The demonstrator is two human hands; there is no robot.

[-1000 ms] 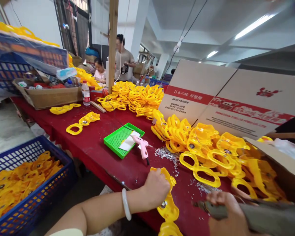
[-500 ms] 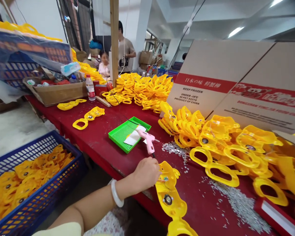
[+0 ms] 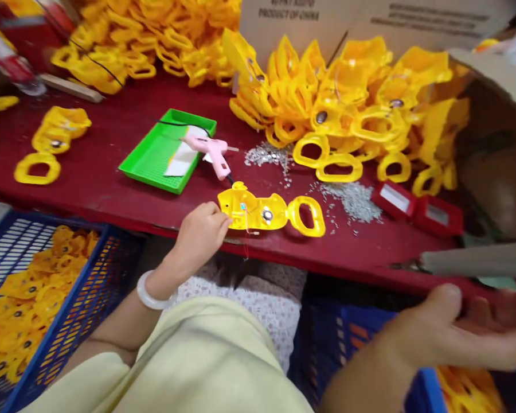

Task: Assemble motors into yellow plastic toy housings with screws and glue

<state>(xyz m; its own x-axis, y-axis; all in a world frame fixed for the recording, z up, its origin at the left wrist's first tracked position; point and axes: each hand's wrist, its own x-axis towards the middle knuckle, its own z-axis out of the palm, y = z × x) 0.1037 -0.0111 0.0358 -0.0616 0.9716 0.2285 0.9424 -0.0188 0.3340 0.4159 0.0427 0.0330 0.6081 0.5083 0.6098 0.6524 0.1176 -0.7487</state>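
My left hand [image 3: 203, 230] is closed on the left end of a yellow plastic toy shell [image 3: 251, 211], at the table's front edge. The shell lies hollow side up. It has a round silver speaker, a small circuit part, thin wires dangling over the edge and a loop handle at its right end. My right hand [image 3: 464, 330] is off to the lower right, palm turned up, fingers spread and somewhat blurred. It holds nothing that I can see. Just above it lies a long grey object [image 3: 477, 261], its kind unclear.
A pink glue gun [image 3: 210, 151] rests on a green tray [image 3: 141, 160]. Small metal screws [image 3: 355, 201] and shiny bits [image 3: 266, 155] lie scattered near piled yellow shells [image 3: 339, 115]. Red boxes [image 3: 438, 215] sit at right. Blue crates [image 3: 107, 269] of shells stand below the table.
The view has swung down and right. The yellow shell has turned from lengthwise to crosswise along the edge, still in my left hand. My right hand has come into view.
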